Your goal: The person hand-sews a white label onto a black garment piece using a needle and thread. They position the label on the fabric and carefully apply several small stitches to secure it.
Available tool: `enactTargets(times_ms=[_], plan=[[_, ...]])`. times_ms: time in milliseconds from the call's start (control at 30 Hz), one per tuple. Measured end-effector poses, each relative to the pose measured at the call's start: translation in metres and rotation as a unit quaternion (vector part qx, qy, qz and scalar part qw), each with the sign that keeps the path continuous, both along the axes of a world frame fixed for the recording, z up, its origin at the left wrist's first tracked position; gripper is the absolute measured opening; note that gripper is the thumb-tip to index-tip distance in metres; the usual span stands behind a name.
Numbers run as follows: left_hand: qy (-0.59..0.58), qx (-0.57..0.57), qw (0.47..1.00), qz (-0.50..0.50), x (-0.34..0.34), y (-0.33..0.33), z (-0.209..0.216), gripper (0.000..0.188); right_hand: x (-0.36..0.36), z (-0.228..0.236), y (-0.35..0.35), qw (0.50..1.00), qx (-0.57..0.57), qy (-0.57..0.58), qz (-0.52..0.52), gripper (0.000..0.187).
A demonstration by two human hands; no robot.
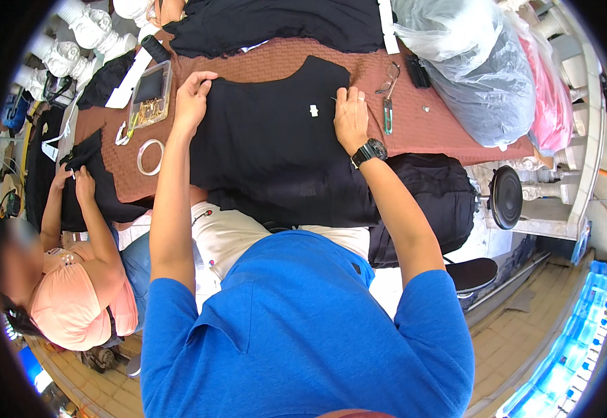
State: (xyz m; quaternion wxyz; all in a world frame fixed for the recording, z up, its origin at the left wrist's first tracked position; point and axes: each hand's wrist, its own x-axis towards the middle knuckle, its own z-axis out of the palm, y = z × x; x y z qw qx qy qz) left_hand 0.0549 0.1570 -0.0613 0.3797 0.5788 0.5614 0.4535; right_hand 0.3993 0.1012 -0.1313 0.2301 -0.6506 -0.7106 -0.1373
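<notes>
My left hand [192, 101] pinches the upper left corner of a flat black fabric garment piece [269, 132]; my right hand [351, 118] lies along its right edge, whether gripping I cannot tell. The piece spreads over the brown, textured-cloth-covered bench [429, 132] and toward my lap. I judge this a smoothing-out step, the next move calling for even tension between both hands.

Eyeglasses [388, 86] lie near a bulging translucent plastic bag [474, 80].
</notes>
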Motion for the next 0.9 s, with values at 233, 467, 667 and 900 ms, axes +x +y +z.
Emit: enactTargets(times_ms=[233,467,667,900], plan=[[0.01,0.085,0.995,-0.056,0.019,0.034,0.057,0.031,0.008,-0.002,0.016,0.997,-0.024,0.035,0.058,0.025],[-0.01,0.227,0.971,-0.076,0.026,0.058,0.166,0.04,0.017,0.094,0.075,0.932,-0.015,0.35,0.093,0.013],[-0.18,0.083,0.931,-0.306,0.051,0.039,0.275,0.063,-0.013,0.098,0.097,0.574,-0.347,0.725,0.157,0.021],[-0.234,0.113,0.903,-0.343,0.077,0.034,0.336,0.058,-0.058,0.117,0.093,0.236,-0.342,0.844,0.339,0.02]])
